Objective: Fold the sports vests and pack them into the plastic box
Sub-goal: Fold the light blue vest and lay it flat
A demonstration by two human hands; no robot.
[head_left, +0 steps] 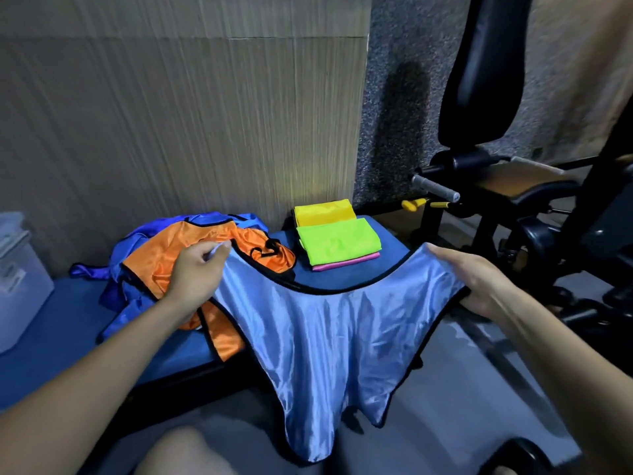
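Note:
I hold a light blue vest (329,341) with black trim spread in the air over the blue bench (51,344). My left hand (197,272) pinches its left shoulder strap. My right hand (479,279) grips the right strap. The vest's body hangs down past the bench's front edge. Behind my left hand lies a heap of an orange vest (178,255) and dark blue vests (130,303). Folded yellow (323,212), green (337,245) and pink (346,262) vests are stacked at the bench's far right. The clear plastic box (17,279) stands at the left edge.
A striped wall panel stands right behind the bench. Black gym equipment (496,186) with a padded back and a grey handle fills the right side. Grey floor lies below the hanging vest. My knee (181,454) shows at the bottom.

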